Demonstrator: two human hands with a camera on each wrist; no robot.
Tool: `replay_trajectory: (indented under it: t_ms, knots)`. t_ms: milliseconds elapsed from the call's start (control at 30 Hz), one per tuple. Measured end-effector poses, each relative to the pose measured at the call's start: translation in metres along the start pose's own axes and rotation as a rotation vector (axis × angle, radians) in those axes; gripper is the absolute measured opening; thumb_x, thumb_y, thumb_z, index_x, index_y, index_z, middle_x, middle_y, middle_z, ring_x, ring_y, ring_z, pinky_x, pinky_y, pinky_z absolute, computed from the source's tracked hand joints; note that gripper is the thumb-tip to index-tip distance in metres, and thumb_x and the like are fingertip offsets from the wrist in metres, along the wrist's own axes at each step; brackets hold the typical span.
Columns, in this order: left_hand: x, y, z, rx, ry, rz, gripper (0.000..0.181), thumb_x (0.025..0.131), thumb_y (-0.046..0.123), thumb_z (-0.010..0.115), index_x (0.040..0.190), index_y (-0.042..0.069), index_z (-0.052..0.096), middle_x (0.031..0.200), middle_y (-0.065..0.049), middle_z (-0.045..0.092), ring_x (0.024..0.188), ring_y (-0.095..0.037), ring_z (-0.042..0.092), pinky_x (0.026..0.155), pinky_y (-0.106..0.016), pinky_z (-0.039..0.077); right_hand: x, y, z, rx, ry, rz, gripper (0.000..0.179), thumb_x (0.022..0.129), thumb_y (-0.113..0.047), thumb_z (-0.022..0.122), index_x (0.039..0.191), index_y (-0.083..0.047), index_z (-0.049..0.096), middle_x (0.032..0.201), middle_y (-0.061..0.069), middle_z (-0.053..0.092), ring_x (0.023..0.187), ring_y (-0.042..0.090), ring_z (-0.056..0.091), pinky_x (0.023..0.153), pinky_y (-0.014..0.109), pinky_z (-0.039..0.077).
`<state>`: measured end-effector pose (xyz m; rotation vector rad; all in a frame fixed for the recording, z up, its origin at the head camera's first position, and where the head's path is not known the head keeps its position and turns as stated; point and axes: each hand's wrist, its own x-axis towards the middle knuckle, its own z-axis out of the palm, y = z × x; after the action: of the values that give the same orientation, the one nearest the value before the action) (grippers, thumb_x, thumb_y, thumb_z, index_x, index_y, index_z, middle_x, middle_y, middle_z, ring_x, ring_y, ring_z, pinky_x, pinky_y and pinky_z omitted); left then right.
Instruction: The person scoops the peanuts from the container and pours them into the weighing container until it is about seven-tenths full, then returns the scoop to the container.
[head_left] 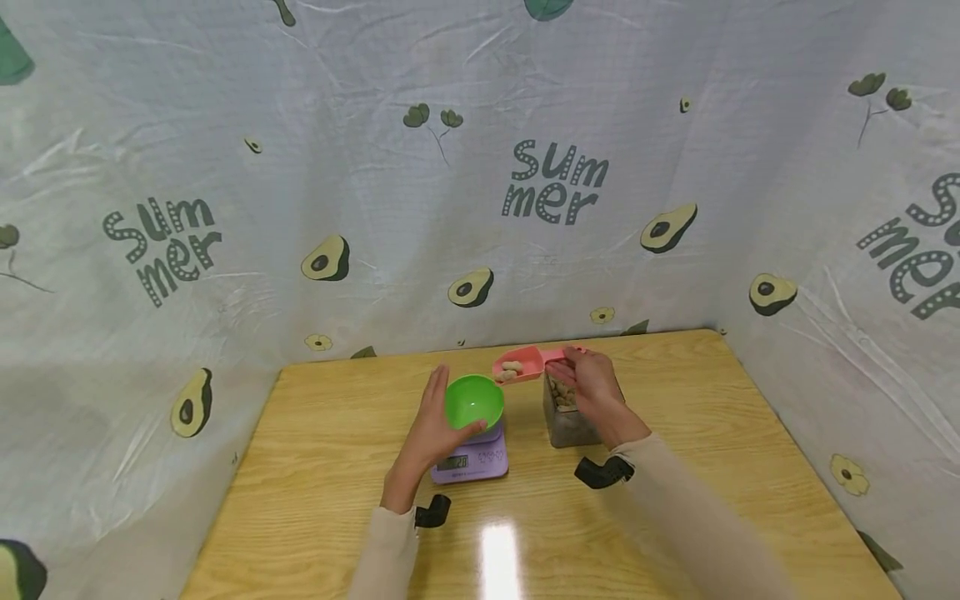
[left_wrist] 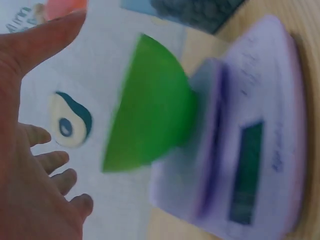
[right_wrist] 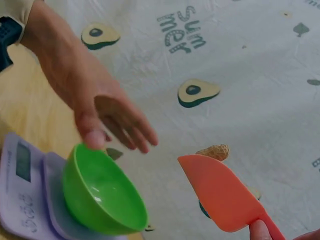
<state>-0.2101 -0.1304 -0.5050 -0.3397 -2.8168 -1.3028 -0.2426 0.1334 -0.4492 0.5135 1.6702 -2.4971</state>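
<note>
The two hands are apart. The left hand (head_left: 435,425), fingers extended and thumb spread wide, curves around the side of a green bowl (head_left: 474,400) without gripping it; the left wrist view shows a gap between palm and bowl. The right hand (head_left: 596,392) is clamped on the slim handle of a coral-pink scoop (head_left: 531,362), with the thumb laid along it.

The bowl is a smooth, deep, rounded form with a circular rim and a glossy inner wall that catches light. It stands on the raised platform of a lilac scale (head_left: 480,467), a flat body with rounded corners, printed markings and a dark rectangular display (head_left: 452,462); the reading is too small to confirm. The scoop is smooth and thin-walled, with an angled lip. It is held level just beside the bowl, on the right, and carries peanuts (head_left: 510,370) in pale, pitted shells.

Near the scale, partly beneath the right hand, stands a grey straight-sided box (head_left: 570,429) holding more unshelled peanuts. Its material cannot be determined.

The worktop (head_left: 337,458) is yellowish, wood-grained and sufficiently polished to return a bright glare. Behind it hangs creased, faintly shiny white sheeting (head_left: 390,192) printed with avocados, flowers and lettering.
</note>
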Motion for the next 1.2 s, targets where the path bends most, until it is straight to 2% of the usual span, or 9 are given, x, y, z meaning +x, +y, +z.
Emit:
replay_trajectory:
  t_ms: [133, 267, 433, 567, 700, 800, 1000, 1100, 1200]
  knots:
    - [0.0, -0.017, 0.005, 0.039, -0.048, -0.041, 0.12, 0.072, 0.045, 0.084, 0.158, 0.005, 0.01, 0.163, -0.021, 0.014, 0.147, -0.044, 0.024, 0.111, -0.062, 0.033, 0.005, 0.011, 0.014, -0.007, 0.015, 0.0, 0.023, 0.105, -0.013, 0.045, 0.116, 0.005, 0.053, 0.076, 0.002, 0.067, 0.071, 0.007, 0.072, 0.077, 0.024, 0.059]
    - [0.0, -0.029, 0.011, -0.004, -0.07, -0.096, 0.118, 0.073, 0.044, 0.085, 0.157, 0.002, 0.014, 0.157, -0.023, 0.029, 0.14, -0.043, 0.038, 0.111, -0.059, 0.035, 0.01, 0.022, 0.024, -0.012, 0.011, 0.011, 0.019, 0.105, -0.011, 0.044, 0.109, 0.005, 0.053, 0.075, 0.004, 0.065, 0.069, 0.008, 0.071, 0.073, 0.024, 0.059]
    - [0.0, -0.034, 0.011, -0.038, -0.024, -0.078, 0.107, 0.073, 0.042, 0.086, 0.153, 0.002, 0.027, 0.142, -0.022, 0.048, 0.13, -0.04, 0.049, 0.108, -0.057, 0.04, 0.013, 0.032, 0.034, -0.025, 0.014, -0.002, 0.019, 0.104, -0.01, 0.044, 0.109, 0.006, 0.053, 0.076, 0.005, 0.064, 0.067, 0.008, 0.07, 0.071, 0.023, 0.059]
    - [-0.001, -0.036, 0.007, -0.03, 0.009, -0.093, 0.106, 0.072, 0.041, 0.086, 0.152, 0.0, 0.03, 0.142, -0.023, 0.048, 0.13, -0.041, 0.049, 0.108, -0.057, 0.039, 0.013, 0.038, 0.045, -0.114, 0.023, -0.063, 0.023, 0.104, -0.01, 0.046, 0.114, 0.008, 0.055, 0.079, 0.008, 0.066, 0.067, 0.009, 0.07, 0.071, 0.026, 0.06]
    - [-0.002, -0.038, 0.005, -0.024, 0.006, -0.112, 0.109, 0.073, 0.042, 0.085, 0.152, -0.004, 0.025, 0.149, -0.027, 0.041, 0.136, -0.045, 0.043, 0.111, -0.058, 0.036, 0.012, 0.048, 0.054, -0.265, 0.0, -0.222, 0.023, 0.103, -0.009, 0.048, 0.111, 0.01, 0.059, 0.089, 0.022, 0.07, 0.073, 0.019, 0.073, 0.074, 0.035, 0.061]
    - [-0.001, -0.04, 0.005, -0.029, 0.002, -0.117, 0.111, 0.074, 0.043, 0.085, 0.153, -0.006, 0.023, 0.151, -0.029, 0.037, 0.138, -0.045, 0.04, 0.112, -0.058, 0.034, 0.011, 0.057, 0.058, -0.442, -0.065, -0.41, 0.021, 0.102, -0.01, 0.051, 0.107, 0.007, 0.061, 0.094, 0.027, 0.071, 0.079, 0.027, 0.075, 0.075, 0.038, 0.06]
    - [-0.001, -0.041, 0.007, -0.046, 0.003, -0.114, 0.115, 0.074, 0.043, 0.085, 0.153, -0.006, 0.02, 0.154, -0.03, 0.033, 0.141, -0.046, 0.036, 0.113, -0.057, 0.033, 0.006, 0.066, 0.056, -0.853, -0.129, -0.896, 0.016, 0.1, -0.022, 0.058, 0.104, -0.009, 0.066, 0.085, 0.006, 0.076, 0.073, 0.014, 0.071, 0.063, 0.024, 0.055]
    - [-0.003, -0.039, 0.006, -0.043, 0.005, -0.116, 0.12, 0.073, 0.043, 0.085, 0.155, -0.005, 0.012, 0.159, -0.029, 0.022, 0.144, -0.047, 0.028, 0.114, -0.059, 0.031, 0.001, 0.062, 0.051, -0.829, -0.156, -0.976, 0.017, 0.099, -0.021, 0.06, 0.104, -0.007, 0.067, 0.086, 0.008, 0.075, 0.072, 0.013, 0.07, 0.061, 0.023, 0.053]
    - [-0.005, -0.033, 0.003, -0.045, 0.027, -0.107, 0.122, 0.074, 0.042, 0.085, 0.158, 0.002, 0.006, 0.164, -0.023, 0.008, 0.148, -0.046, 0.019, 0.116, -0.059, 0.027, -0.004, 0.05, 0.043, -0.589, -0.161, -0.842, 0.022, 0.098, -0.016, 0.061, 0.105, 0.003, 0.067, 0.092, 0.019, 0.075, 0.077, 0.013, 0.073, 0.067, 0.026, 0.059]
